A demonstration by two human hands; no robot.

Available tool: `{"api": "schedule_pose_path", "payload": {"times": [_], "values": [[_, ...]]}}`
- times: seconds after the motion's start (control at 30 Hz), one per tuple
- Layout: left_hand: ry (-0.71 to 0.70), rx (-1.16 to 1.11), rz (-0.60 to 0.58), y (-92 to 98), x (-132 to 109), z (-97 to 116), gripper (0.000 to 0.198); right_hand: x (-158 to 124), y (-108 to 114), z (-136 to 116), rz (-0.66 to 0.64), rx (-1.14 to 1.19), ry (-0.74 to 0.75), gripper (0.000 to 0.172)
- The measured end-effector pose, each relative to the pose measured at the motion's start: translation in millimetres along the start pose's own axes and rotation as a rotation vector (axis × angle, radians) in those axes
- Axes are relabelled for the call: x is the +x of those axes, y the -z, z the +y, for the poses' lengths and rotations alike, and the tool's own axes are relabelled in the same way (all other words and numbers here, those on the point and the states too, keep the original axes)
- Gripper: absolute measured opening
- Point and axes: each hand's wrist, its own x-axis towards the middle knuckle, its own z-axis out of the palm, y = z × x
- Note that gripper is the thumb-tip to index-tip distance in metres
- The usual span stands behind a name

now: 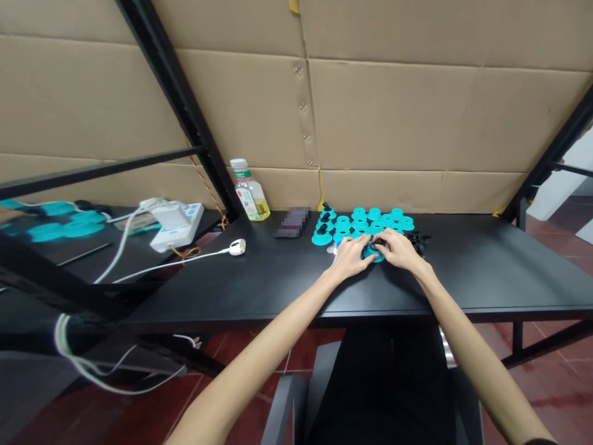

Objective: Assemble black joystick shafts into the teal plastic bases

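Near the middle of the black table, both hands meet over one teal flared round piece [378,258]. My left hand [351,256] is closed at its left side, thumb and fingers against its rim. My right hand [399,248] pinches a small black part [376,243] on top of that piece; the fingers hide much of it. Just behind the hands stand several more teal round pieces [359,214] in rows. A few at the left, such as one teal piece [322,237], carry black parts. Several loose black parts [419,240] lie to the right of my right hand.
A drink bottle [251,194] and a blurred dark object [293,222] stand at the back left. A white cable plug [237,247] lies on the table [259,284]. Further left are a black metal frame post [180,93] and a power strip [178,230]. Cardboard [393,111] walls the back.
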Motion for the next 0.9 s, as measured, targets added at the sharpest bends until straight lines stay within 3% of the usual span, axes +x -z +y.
{"api": "schedule_pose_path", "payload": {"times": [0.9], "values": [[0.01,0.056,-0.04,4.6,-7,-10,0.048,12,-7,-1,-0.039,0.056,-0.021,0.015]]}}
